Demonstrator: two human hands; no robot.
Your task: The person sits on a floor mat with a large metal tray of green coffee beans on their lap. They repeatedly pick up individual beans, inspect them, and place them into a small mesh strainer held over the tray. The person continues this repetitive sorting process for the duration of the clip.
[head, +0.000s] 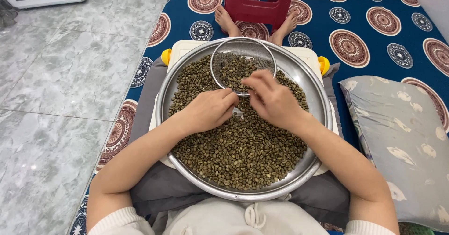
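The person sits on a blue mat (374, 62) patterned with round maroon and white medallions, a wide steel tray (318, 122) balanced across the lap; the tray rests on a white board (187, 48) with yellow knobs at its far corners; no package, label or sign shows anywhere in view.

The tray is heaped with green-brown beans (243, 155), thick in the near half and thinner toward the far rim; a small round wire sieve (243, 64) lies on the far part of the heap, holding a smaller mound of the same beans.

The left hand (210, 109) lies knuckles up on the beans at the middle of the tray, fingers curled in and pressed together, fingertips down among the beans just at the sieve's near rim; the right hand (273, 99) hovers beside it, thumb and forefinger brought together in a pinch at that same rim, though whether a bean sits between them is too small to tell; the two hands are almost touching.

Beyond the tray a red plastic stool (257, 3) stands over the person's bare feet; to the right a grey pillow (402, 141) with pale prints lies on the mat; to the left is grey marbled tile floor (61, 85), with a white framed thing at the far corner.
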